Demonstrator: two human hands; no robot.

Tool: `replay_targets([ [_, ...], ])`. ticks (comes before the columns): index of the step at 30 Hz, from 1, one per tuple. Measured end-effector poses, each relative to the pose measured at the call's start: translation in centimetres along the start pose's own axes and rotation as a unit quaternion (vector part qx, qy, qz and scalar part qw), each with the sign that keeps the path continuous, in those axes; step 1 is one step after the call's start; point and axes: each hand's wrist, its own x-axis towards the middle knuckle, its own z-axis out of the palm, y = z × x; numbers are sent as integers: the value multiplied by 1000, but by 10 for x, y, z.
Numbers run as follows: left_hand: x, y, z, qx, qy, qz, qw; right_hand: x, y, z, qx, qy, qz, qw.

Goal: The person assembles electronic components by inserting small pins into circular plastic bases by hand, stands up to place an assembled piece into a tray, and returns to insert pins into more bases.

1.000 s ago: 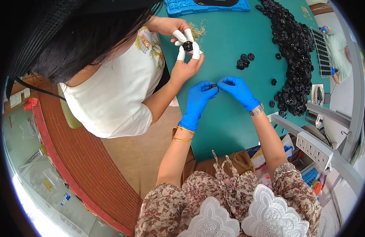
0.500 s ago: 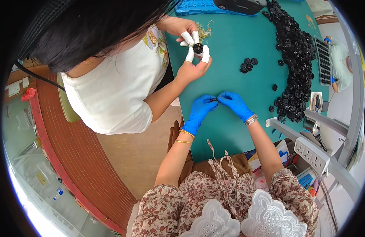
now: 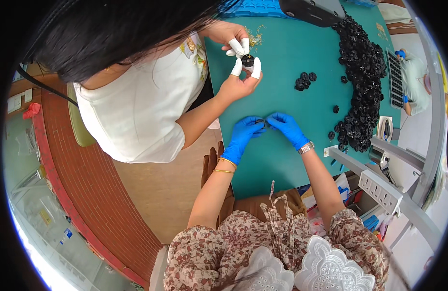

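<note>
My left hand (image 3: 245, 133), in a blue glove, is closed with its fingertips on a small black round part (image 3: 261, 121). My right hand (image 3: 288, 129), gloved in the same blue, meets it from the other side in a pinch. Both hands are just above the green table (image 3: 282, 167), and the gloves hide most of the part. Beyond them, to the left, a co-worker's hands (image 3: 243, 80) with white finger covers hold another black round piece (image 3: 247, 60). A small cluster of black discs (image 3: 303, 82) lies ahead of my right hand.
A long heap of black discs (image 3: 362, 80) runs along the table's right side, near a black tray (image 3: 395, 80). Thin yellowish pieces (image 3: 255, 36) lie by the co-worker. A metal frame with a power strip (image 3: 379, 191) stands at right. Another person (image 3: 415, 80) is at far right.
My hands stay together at nearly the same spot, with the black part turned slightly between the fingertips. The co-worker's black piece now shows more of its face. The view has shifted a little.
</note>
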Motion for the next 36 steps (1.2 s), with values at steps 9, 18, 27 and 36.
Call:
replay_targets([
  [9,1,1,1,13,4,-4,1000,1,4,0,0,-1,-3,1000],
  [18,-2,4,4,35,14,-5,999,3,7,1,21,5,-13,1000],
  [27,0,3,5,39,21,-5,999,2,6,2,40,5,-7,999],
  [36,0,3,5,38,18,-3,999,3,11,3,56,13,-4,998],
])
